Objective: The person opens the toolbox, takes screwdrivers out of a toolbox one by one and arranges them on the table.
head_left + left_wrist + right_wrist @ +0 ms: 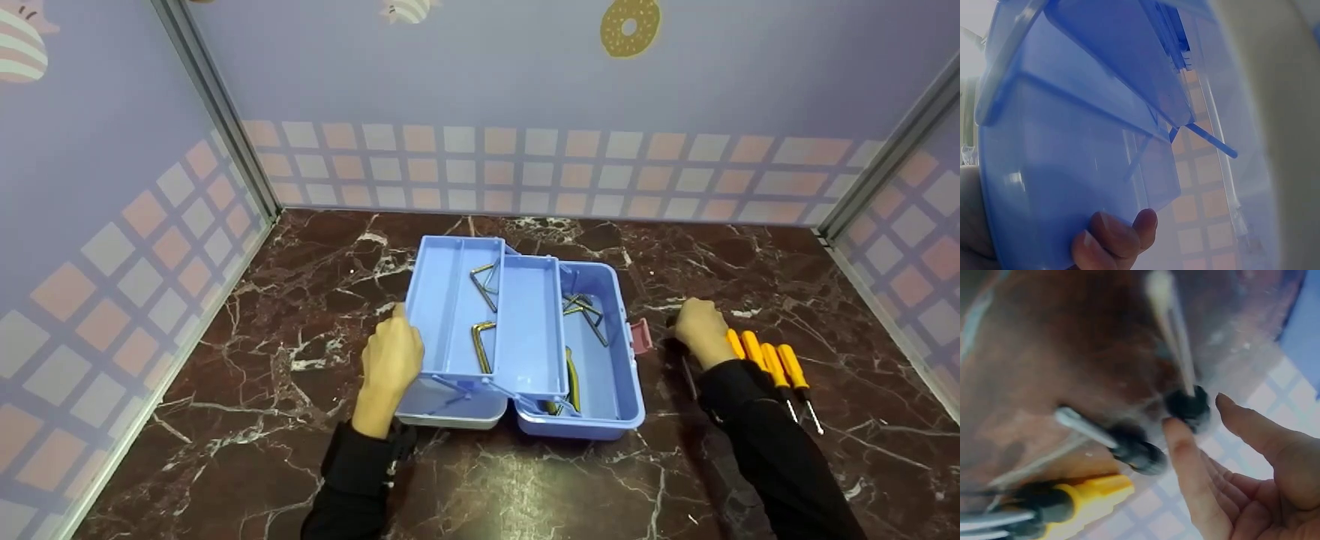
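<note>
A blue plastic toolbox (630,360) stands open with its stepped trays fanned out. My left hand (391,352) grips the left edge of its upper tray (431,315); in the left wrist view the fingers (1112,239) curl around that blue plastic. To the right of the box, my right hand (701,330) is over a black-handled screwdriver (1188,408). The index fingertip overlaps the handle in the right wrist view, while the thumb stands a little apart from it. A second black-handled screwdriver (1134,450) lies beside it.
Several yellow-handled screwdrivers (791,367) lie right of my right hand. L-shaped hex keys (480,349) sit in the upper tray, more hex keys (589,315) and yellow-handled pliers (574,379) in the box bottom. A pink latch (641,335) sticks out rightward. Panels enclose the marble-patterned table (585,487).
</note>
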The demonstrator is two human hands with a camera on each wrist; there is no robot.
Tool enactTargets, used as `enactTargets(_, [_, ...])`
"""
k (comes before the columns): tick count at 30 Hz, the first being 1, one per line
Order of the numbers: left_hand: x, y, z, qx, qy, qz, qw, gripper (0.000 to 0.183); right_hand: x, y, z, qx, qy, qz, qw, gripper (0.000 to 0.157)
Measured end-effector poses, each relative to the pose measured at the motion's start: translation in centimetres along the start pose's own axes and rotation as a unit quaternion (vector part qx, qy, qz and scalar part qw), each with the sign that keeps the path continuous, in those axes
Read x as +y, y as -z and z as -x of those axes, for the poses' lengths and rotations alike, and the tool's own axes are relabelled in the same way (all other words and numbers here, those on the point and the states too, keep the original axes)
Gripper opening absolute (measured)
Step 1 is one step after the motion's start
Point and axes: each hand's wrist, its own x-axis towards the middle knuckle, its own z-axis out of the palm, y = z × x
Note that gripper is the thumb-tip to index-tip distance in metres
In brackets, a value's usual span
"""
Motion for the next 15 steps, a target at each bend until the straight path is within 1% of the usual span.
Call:
enactTargets(4, [-0.1, 0.0, 0.1, 0.005, -0.006, 0.0, 1.0, 0.032, -0.6, 1.4, 1.4, 0.034, 0.014, -0.018, 0.999, 0.045])
enactTargets(6, [-0.1, -0.1, 0.1, 0.005, -0.008, 0.0, 1.0, 0.033, -0.8, 2.1, 2.3, 0.056, 0.035, -0.04, 0.997, 0.039])
enactTargets(8, [0.0, 0.0, 0.1, 0.004, -0.008, -0.001, 1.0, 0.033, -1.0, 2.6, 3.5, 0.065, 0.062, -0.074, 0.993, 0.036])
enactTargets(11, [0.0, 0.0, 0.1, 0.003, -0.006, -0.003, 1.0, 0.033, -1.2, 2.8, 5.2, 0.059, 0.101, -0.122, 0.986, 0.037])
enactTargets(13, [0.1, 0.0, 0.1, 0.002, -0.003, -0.003, 1.0, 0.033, -1.4, 2.4, 6.2, 0.039, 0.117, -0.153, 0.981, 0.038])
enactTargets(15, [0.1, 0.0, 0.0, 0.002, -0.002, -0.002, 1.0, 0.033, -1.5, 1.9, 7.0, 0.022, 0.127, -0.166, 0.978, 0.039])
